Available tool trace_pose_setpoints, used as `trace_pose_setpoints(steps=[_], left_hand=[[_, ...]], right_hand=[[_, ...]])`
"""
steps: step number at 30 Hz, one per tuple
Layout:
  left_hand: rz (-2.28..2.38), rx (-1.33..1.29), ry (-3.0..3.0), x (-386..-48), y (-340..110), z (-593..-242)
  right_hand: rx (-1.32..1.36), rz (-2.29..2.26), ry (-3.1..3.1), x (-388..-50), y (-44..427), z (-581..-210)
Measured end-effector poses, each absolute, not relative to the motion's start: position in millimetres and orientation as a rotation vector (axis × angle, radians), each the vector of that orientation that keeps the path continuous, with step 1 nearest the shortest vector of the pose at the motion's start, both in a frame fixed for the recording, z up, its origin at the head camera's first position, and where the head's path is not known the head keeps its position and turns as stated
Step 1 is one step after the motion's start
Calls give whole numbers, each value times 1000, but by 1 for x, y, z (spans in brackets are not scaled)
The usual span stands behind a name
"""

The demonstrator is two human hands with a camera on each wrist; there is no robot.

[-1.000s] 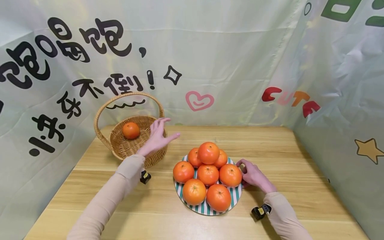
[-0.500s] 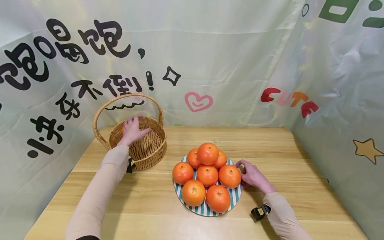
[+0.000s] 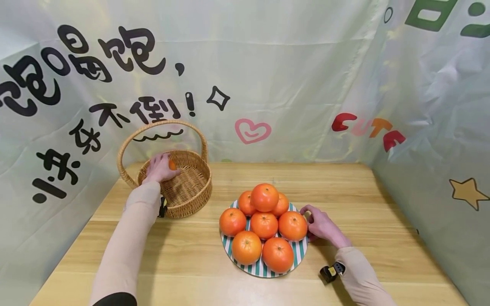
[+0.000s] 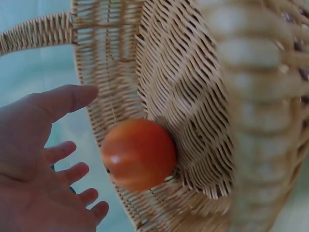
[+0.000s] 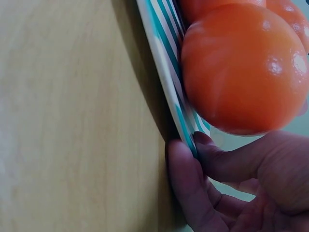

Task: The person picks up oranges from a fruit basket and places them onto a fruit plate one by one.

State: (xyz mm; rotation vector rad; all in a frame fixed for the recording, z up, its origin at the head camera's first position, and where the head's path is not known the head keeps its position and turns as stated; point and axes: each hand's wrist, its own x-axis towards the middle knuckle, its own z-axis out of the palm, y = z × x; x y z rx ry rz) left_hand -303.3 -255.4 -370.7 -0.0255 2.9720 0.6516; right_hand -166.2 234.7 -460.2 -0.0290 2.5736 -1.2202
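Note:
In the wicker basket (image 3: pixel 191 187), one orange (image 4: pixel 139 154) rests against the side wall. My left hand (image 3: pixel 160 169) is over that orange and hides most of it in the head view. The left wrist view shows this hand (image 4: pixel 48 154) with thumb and fingers spread apart, beside the orange and not gripping it. My right hand (image 3: pixel 321 223) pinches the rim of a round plate (image 5: pixel 166 82) with green and white stripes, thumb on top and a finger beneath. Several oranges (image 3: pixel 264 225) are piled on this plate, one of them (image 3: pixel 264 197) on top.
The basket's tall arched handle (image 3: pixel 162 122) rises above its opening. Basket and plate stand on a wooden table (image 3: pixel 199 263), the basket at the back left. Printed fabric walls (image 3: pixel 298 85) enclose the table behind and at the sides.
My left hand has moved left from the basket's right rim and down over the orange inside. My right hand stays at the plate's rim.

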Motion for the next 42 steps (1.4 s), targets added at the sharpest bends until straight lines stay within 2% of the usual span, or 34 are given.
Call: trace_pose_setpoints(steps=[29,42], left_hand=[[469,-157,2955,-296,-253,-374],[571,-108,2678,-288,-253,-375]], right_hand=[[-28,-1224,2577,-166,234,-461],[-19,-1225,2577,-165,233,-461]])
